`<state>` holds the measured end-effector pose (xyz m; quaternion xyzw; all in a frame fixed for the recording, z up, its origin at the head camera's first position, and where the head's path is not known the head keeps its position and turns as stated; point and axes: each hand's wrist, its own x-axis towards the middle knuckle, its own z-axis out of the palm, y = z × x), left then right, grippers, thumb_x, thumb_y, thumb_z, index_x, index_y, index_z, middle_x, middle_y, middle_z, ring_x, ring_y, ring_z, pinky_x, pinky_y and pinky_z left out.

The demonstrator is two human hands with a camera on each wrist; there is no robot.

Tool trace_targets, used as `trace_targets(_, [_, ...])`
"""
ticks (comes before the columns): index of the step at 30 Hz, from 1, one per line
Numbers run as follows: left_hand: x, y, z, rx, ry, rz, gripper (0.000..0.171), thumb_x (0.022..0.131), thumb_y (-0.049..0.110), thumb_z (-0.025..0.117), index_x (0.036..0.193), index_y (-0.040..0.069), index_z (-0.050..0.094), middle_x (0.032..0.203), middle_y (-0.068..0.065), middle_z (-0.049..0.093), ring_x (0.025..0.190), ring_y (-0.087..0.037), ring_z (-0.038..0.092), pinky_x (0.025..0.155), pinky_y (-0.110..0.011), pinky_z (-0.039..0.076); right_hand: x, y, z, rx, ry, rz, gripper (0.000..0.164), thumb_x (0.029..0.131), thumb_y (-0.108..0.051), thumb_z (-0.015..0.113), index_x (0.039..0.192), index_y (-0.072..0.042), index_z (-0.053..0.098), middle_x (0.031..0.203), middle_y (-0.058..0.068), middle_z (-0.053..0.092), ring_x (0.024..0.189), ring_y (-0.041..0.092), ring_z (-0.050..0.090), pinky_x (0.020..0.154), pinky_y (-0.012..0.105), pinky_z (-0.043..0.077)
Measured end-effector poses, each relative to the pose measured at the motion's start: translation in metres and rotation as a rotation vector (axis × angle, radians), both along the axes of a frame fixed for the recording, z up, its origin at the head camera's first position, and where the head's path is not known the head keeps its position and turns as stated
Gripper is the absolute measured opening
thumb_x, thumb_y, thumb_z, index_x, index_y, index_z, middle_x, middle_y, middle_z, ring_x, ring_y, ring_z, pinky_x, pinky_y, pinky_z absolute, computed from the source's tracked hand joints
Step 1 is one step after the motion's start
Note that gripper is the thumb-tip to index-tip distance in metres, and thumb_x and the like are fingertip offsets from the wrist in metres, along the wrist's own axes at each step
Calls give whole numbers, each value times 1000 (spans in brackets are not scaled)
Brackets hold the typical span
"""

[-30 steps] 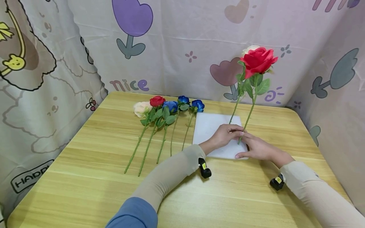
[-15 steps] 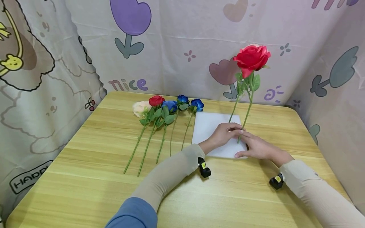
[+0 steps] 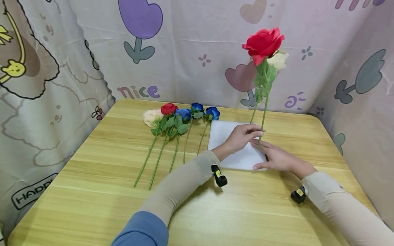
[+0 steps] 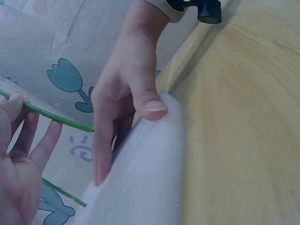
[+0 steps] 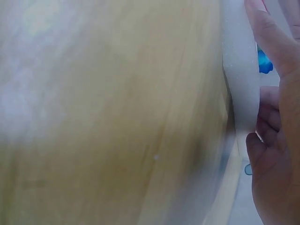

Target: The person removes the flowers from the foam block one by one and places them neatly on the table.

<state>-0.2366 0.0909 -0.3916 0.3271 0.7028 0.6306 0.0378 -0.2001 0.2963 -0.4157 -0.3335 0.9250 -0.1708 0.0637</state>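
Note:
In the head view my left hand (image 3: 241,138) pinches the green stem of a red rose (image 3: 264,44) and holds it upright over a white foam block (image 3: 220,135). The left wrist view shows the stem's cut end (image 4: 86,127) free above the foam. A cream rose (image 3: 278,60) stands behind the red one; its stem (image 3: 253,113) runs down behind my left hand. My right hand (image 3: 278,157) rests on the block's right side, thumb at the front edge and straight fingers spread over the top. The right wrist view has its thumb (image 5: 269,35) against the foam.
Left of the block lie a cream rose (image 3: 153,118), a red rose (image 3: 169,109) and several blue roses (image 3: 183,114), stems toward me. They rest on the wooden table (image 3: 101,160). A printed curtain (image 3: 197,78) hangs behind the table and at both sides.
My left hand has risen with the red rose, which moved up and left. The cream rose behind now shows to its right. My right hand has stayed on the block.

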Motion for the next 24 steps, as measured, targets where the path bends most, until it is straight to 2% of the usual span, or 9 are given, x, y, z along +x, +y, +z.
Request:
trace_targets(4, [0,-6,5,39,-57,-42,24,96,16,63,116,3,69,112,-8,69,89,-4,64,77,-22,56,0,0,0,5,-1,-1,103,78,-63,71,148,4,37,155,20,28,140,41,29,110,57,30])
trace_targets(7, [0,-11,9,85,-98,-79,26,97,12,62,120,0,66,118,-13,66,92,-10,66,78,-28,58,-1,0,0,10,-1,-6,103,78,-63,71,147,4,37,155,22,28,139,41,29,111,57,30])
trace_targets(12, [1,-23,14,123,-123,-100,29,98,7,59,125,-3,61,109,-16,63,92,-19,65,78,-33,59,0,0,1,21,4,-8,104,78,-63,71,146,7,37,155,21,29,139,41,31,111,56,30])
trace_targets(17, [-1,-35,15,118,-151,-99,30,99,6,58,127,-5,59,103,-14,61,92,-21,64,78,-34,60,0,1,0,19,8,2,102,78,-62,71,148,3,36,157,16,28,141,38,29,112,55,29])
trace_targets(24, [-2,-55,16,49,-157,-102,31,100,7,57,129,-4,58,111,-20,60,101,-34,63,77,-33,60,2,0,1,24,-9,-8,102,79,-64,69,150,0,34,158,14,25,142,38,25,112,56,27])
